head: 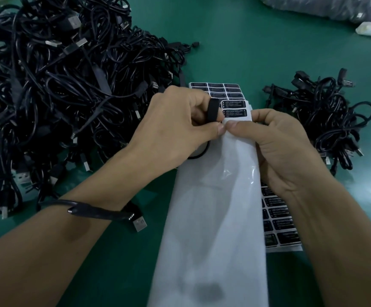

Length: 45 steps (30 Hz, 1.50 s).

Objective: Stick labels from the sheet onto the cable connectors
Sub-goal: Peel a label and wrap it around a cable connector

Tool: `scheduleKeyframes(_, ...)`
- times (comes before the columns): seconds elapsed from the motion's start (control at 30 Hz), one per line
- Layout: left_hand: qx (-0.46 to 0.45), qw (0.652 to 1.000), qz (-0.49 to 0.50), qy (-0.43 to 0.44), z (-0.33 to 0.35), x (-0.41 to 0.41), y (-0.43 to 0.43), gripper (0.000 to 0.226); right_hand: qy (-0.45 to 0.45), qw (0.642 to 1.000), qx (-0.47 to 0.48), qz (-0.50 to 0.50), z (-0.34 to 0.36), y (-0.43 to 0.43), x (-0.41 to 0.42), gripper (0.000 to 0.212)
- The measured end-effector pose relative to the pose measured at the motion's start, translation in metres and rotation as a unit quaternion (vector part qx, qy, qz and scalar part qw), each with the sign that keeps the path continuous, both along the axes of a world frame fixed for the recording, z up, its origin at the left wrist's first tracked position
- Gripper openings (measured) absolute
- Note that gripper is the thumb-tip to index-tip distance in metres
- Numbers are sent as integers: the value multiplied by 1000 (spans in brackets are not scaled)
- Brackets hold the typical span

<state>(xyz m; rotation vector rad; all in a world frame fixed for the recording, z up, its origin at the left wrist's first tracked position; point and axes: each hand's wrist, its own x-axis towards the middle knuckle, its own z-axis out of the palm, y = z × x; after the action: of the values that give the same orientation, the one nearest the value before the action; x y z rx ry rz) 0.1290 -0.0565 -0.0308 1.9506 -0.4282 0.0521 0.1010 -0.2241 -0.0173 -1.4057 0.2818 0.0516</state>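
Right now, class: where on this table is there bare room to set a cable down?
Bare table lies top centre, between the big cable pile and the plastic bags. Crowded: the middle, where the left hand and right hand hold the label sheet, with the small cable pile on the right.

The label sheet (213,218) is smooth white release paper with a glossy sheen, and the labels (233,104) on it are black film, slightly glossy, with pale print. Left of the sheet, the heaped cables (58,85) have black plastic jackets of semi-gloss finish and plugs (139,224) of bright bare metal. The connector (212,110) just beside the sheet's upper labels is matt black plastic, and the table (235,41) under the sheet is green, smooth and faintly reflective.
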Motion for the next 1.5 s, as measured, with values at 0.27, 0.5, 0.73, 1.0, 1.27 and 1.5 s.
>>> scheduleKeyframes(0.27,-4,1000,12,3,0,0,-1,7,-24,1000,-13,16,-1,-1,0,23)
scheduleKeyframes(0.5,-14,1000,16,6,1,-1,-2,8,-34,999,-23,9,-2,-1,1,25)
scheduleKeyframes(0.73,-15,1000,17,10,1,1,-2,9,-36,999,-24,14,-1,-1,0,24)
scheduleKeyframes(1.0,-15,1000,22,10,2,0,-3,12,-31,999,-30,9,1,-1,-1,25)
scheduleKeyframes(1.27,-11,999,43,2,2,-1,-4,14,-32,997,-73,-16,2,0,-2,29)
scheduleKeyframes(1.5,0,998,55,-3,2,-1,-5,15,-30,995,-93,-26,4,0,-2,31)
